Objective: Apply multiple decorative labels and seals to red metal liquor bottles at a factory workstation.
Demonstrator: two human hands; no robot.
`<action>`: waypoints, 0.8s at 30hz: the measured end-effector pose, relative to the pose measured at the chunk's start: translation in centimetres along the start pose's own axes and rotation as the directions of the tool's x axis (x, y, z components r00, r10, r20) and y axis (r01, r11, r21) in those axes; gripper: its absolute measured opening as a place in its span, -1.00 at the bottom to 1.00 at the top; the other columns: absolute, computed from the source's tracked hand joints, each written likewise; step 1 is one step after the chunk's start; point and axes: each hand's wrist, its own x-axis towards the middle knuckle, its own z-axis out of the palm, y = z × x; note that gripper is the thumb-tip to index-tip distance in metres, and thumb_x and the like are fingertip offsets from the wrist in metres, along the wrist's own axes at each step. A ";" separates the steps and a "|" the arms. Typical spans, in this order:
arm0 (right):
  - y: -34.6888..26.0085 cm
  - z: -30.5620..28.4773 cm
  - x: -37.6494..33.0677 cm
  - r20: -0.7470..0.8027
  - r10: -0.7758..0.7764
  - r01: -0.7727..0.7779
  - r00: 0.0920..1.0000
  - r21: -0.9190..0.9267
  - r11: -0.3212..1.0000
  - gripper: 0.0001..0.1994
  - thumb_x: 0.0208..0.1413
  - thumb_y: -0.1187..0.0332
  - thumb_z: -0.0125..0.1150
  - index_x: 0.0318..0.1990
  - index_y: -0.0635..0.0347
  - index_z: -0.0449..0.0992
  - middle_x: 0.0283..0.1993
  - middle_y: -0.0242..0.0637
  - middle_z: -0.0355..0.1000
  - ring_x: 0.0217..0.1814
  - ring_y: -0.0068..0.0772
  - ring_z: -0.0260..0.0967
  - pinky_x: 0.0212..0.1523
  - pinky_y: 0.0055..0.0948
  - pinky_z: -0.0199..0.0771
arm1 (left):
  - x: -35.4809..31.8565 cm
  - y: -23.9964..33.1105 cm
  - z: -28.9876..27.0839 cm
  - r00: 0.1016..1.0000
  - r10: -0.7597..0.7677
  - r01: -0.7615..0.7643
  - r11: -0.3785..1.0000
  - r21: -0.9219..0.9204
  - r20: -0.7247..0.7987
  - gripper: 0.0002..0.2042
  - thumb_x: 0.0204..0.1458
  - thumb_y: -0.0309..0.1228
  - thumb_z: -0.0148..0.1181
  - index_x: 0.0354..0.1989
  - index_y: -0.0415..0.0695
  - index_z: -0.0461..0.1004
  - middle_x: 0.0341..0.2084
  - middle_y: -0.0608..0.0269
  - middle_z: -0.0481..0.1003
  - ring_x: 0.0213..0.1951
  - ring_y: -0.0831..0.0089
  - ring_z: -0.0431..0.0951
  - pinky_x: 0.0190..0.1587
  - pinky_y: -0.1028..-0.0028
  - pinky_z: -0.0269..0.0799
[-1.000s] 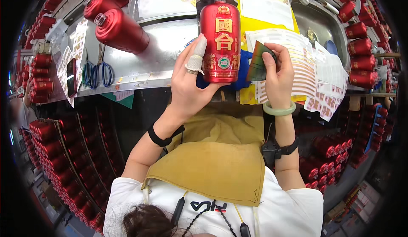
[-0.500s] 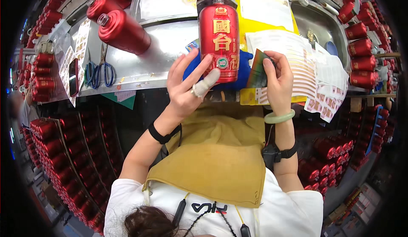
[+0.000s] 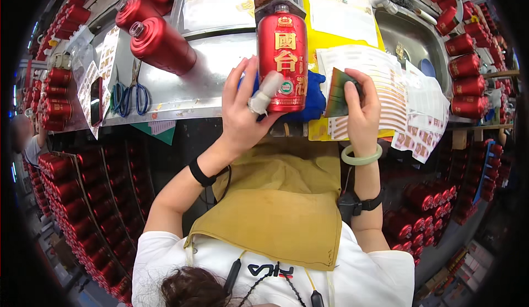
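Observation:
A red bottle (image 3: 282, 64) with gold characters lies on a blue cloth (image 3: 315, 95), its neck pointing away from me. My left hand (image 3: 245, 106) is at the bottle's lower left side, fingers stretched out and apart. One finger wears a whitish wrap (image 3: 265, 93) and lies over the bottle's lower front. My right hand (image 3: 361, 103) pinches a thin, dark green flat piece (image 3: 338, 95) with a brownish edge, held to the right of the bottle and apart from it.
Curved label sheets (image 3: 372, 78) lie on a yellow sheet (image 3: 318, 131) at the right. Several red bottles (image 3: 162, 45) and blue-handled scissors (image 3: 135, 95) are at the left. A metal tray (image 3: 217, 4) is behind, a sink (image 3: 408, 26) at back right. Racks of red bottles (image 3: 82, 202) stand either side.
My left hand has shifted down slightly, its wrapped finger now more upright against the bottle. The bottle has slid a little toward me. My right hand still holds the green piece, now turned slightly.

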 end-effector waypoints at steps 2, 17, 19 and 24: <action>-0.3 -0.3 0.2 0.003 -0.032 0.032 0.999 0.000 0.999 -0.77 0.39 0.49 0.04 0.11 0.34 0.47 0.00 -0.33 0.47 0.01 -0.58 0.37 0.09 -0.55 0.37 | -0.5 -0.2 -0.1 0.987 -0.160 0.159 0.980 -0.123 0.006 -0.18 -0.33 -0.48 0.58 0.29 -0.11 0.44 0.32 -0.03 0.37 0.28 -0.07 0.38 0.32 0.03 0.30; -0.4 1.7 0.1 0.019 0.007 -0.009 1.000 0.096 0.995 -0.72 0.33 0.52 0.19 0.14 0.37 0.44 -0.03 -0.32 0.48 -0.01 -0.62 0.40 0.04 -0.59 0.43 | 3.8 3.3 -0.3 0.831 -0.491 0.534 0.566 -0.628 0.263 -0.12 0.07 -0.40 0.45 0.48 -0.32 0.01 0.27 -0.08 0.36 0.25 0.27 0.44 0.26 0.32 0.40; 0.2 1.8 -0.2 0.038 0.034 -0.038 0.999 0.121 0.992 -0.74 0.33 0.52 0.19 0.12 0.37 0.45 -0.01 -0.31 0.48 0.01 -0.62 0.40 0.05 -0.59 0.43 | 3.9 3.0 0.4 0.829 -0.492 0.532 0.550 -0.644 0.265 -0.19 0.15 -0.42 0.37 0.49 -0.31 0.00 0.26 -0.04 0.36 0.22 0.30 0.47 0.24 0.34 0.43; 0.6 2.7 -0.4 0.066 0.080 -0.090 0.995 0.179 0.980 -0.75 0.30 0.53 0.21 0.09 0.38 0.45 -0.05 -0.29 0.52 -0.04 -0.60 0.47 -0.01 -0.58 0.48 | 4.3 3.6 0.0 0.777 -0.516 0.602 0.442 -0.665 0.360 -0.27 0.29 -0.53 0.15 0.53 -0.36 -0.14 0.45 0.01 0.11 0.42 0.33 0.19 0.43 0.33 0.14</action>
